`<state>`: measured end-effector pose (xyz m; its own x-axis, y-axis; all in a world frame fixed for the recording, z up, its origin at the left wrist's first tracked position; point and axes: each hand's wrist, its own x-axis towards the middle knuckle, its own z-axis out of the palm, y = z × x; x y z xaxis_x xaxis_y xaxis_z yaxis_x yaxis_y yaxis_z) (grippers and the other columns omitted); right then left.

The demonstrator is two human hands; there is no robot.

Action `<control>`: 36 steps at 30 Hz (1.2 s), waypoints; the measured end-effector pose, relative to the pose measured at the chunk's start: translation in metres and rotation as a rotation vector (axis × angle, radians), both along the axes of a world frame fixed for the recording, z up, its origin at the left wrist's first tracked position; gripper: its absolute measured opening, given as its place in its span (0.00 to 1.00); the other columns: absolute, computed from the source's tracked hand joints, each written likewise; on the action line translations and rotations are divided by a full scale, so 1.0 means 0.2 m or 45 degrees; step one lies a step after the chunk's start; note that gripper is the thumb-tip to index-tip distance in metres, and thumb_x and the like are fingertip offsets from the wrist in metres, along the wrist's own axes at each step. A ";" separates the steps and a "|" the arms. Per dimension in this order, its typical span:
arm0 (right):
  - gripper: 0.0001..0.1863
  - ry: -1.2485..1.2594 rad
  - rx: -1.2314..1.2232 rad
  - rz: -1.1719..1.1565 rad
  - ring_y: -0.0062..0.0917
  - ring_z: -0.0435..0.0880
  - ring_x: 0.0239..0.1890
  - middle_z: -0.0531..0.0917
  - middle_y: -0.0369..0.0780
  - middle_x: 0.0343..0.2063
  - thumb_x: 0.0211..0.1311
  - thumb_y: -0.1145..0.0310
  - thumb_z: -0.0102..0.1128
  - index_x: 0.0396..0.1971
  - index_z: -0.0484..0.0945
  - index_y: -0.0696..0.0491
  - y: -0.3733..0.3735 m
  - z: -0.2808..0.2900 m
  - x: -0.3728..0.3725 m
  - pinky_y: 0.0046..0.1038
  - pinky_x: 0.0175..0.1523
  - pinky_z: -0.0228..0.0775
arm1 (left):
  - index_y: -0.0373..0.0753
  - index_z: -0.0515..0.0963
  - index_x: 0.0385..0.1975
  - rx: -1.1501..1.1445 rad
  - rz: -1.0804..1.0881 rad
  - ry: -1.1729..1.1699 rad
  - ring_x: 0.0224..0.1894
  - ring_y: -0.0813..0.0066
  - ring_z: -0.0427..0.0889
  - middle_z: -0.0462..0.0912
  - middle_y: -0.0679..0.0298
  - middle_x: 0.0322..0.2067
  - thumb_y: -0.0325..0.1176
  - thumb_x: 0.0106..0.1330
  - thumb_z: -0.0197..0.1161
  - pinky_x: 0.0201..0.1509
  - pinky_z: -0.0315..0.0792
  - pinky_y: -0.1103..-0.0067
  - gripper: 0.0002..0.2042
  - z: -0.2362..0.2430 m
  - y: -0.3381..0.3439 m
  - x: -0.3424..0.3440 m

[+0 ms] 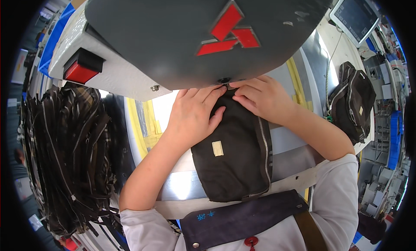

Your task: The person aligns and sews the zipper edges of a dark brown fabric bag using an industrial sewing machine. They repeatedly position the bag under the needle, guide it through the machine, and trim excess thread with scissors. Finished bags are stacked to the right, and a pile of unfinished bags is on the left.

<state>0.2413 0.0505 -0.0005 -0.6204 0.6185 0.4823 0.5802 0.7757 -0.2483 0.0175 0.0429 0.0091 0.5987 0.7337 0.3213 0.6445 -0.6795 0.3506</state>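
- Head view: the dark zippered pouch (236, 164) lies on the worktop (288, 142), far end by the grey machine head (169, 38).
- Left hand (190, 115): at its far left side, thumb spread from the fingers.
- Right hand (268, 100): fingers bunched at the far end; cannot tell whether pinching.

Cool, strong light fills the scene, seemingly from overhead. A hard glare spot burns on the metal plate (181, 186) by the near edge of the tabletop (286, 181), with a washed-out white patch farther in toward its left edge. The dark pouch (232, 168) and, beyond the left edge, the dark cloth pile (65, 151) lose detail in their shaded folds. The left hand (190, 114) and right hand (268, 99) look fairly crisp; shelving (381, 151) past the right edge turns small and soft. Straight lines bow outward, and black swallows the corners.
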 end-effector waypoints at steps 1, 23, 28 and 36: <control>0.07 0.044 -0.060 -0.006 0.29 0.80 0.41 0.81 0.36 0.37 0.56 0.68 0.61 0.31 0.76 0.56 0.00 0.00 0.00 0.29 0.45 0.74 | 0.40 0.78 0.46 -0.001 0.001 0.001 0.50 0.64 0.77 0.78 0.66 0.51 0.31 0.53 0.66 0.53 0.68 0.71 0.18 0.00 0.00 0.00; 0.05 -0.082 -0.429 -0.422 0.34 0.77 0.33 0.75 0.38 0.26 0.51 0.72 0.62 0.24 0.75 0.55 -0.08 0.23 0.06 0.35 0.37 0.69 | 0.40 0.78 0.45 0.042 -0.017 -0.025 0.47 0.65 0.79 0.79 0.67 0.51 0.30 0.53 0.65 0.51 0.68 0.72 0.17 0.01 0.00 -0.01; 0.08 0.034 -0.064 -0.438 0.34 0.78 0.37 0.77 0.37 0.31 0.51 0.66 0.66 0.27 0.77 0.54 -0.04 0.25 0.03 0.35 0.39 0.70 | 0.39 0.78 0.45 0.056 -0.021 -0.028 0.47 0.65 0.79 0.79 0.67 0.50 0.30 0.54 0.65 0.50 0.68 0.72 0.17 0.00 0.01 -0.01; 0.07 0.107 -0.133 -0.313 0.37 0.78 0.41 0.79 0.40 0.36 0.54 0.71 0.62 0.34 0.79 0.53 0.00 0.09 -0.08 0.36 0.43 0.73 | 0.40 0.78 0.45 0.070 -0.036 -0.026 0.47 0.66 0.78 0.78 0.67 0.50 0.31 0.53 0.65 0.48 0.68 0.72 0.17 0.01 0.01 -0.01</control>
